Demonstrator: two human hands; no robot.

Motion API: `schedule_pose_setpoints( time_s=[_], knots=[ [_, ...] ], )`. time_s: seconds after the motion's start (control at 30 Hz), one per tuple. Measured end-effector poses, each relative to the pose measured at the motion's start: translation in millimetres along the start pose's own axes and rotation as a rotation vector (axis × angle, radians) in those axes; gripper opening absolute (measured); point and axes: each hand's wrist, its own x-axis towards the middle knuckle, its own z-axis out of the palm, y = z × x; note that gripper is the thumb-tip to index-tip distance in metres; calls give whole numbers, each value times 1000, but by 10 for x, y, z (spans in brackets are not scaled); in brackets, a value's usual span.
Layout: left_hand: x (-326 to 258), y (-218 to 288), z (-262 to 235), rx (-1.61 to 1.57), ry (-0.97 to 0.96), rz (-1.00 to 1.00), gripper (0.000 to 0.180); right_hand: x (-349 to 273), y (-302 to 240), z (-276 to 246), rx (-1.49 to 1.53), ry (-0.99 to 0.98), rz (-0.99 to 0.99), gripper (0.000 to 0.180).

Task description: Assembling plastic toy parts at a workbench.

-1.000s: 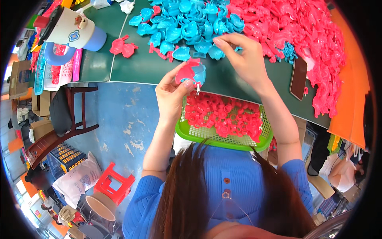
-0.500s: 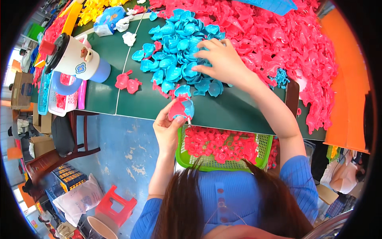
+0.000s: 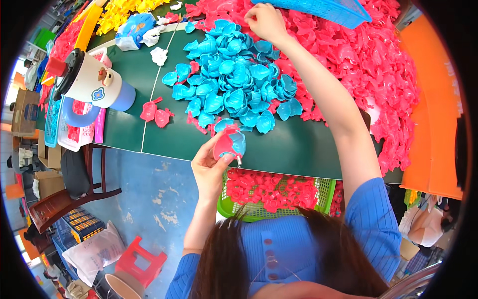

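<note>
Ideally, red-and-blue piece (image 3: 225, 143), clamped by left hand (image 3: 209, 172) mid-frame, is held steady; right hand (image 3: 268, 23), top centre: grip can't be told.

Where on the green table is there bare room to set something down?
Bare tabletop lies between the blue shell pile and its front edge, right of the left hand. Another patch runs from the lidded mug to that hand, in front of two pink pieces. Crowded: the middle and, under the pink heap, the right.
</note>
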Motion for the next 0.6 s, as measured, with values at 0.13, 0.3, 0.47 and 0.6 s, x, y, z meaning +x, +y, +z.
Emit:
schedule_pose_setpoints(
  time_s=[0.13,0.3,0.47,0.6],
  knots=[
    [63,-52,101,-26,-67,-10,53,68,202,37,266,155,63,10],
    [101,-93,274,-76,-141,-94,49,-262,395,-367,1333,57,418,28],
    [71,-138,327,-71,-217,-132,48,-1474,-55,-1503,1371,-277,814,21],
    [21,-214,435,-125,-265,-172,51,-2527,-226,-1754,1146,-524,979,17]
  ],
)
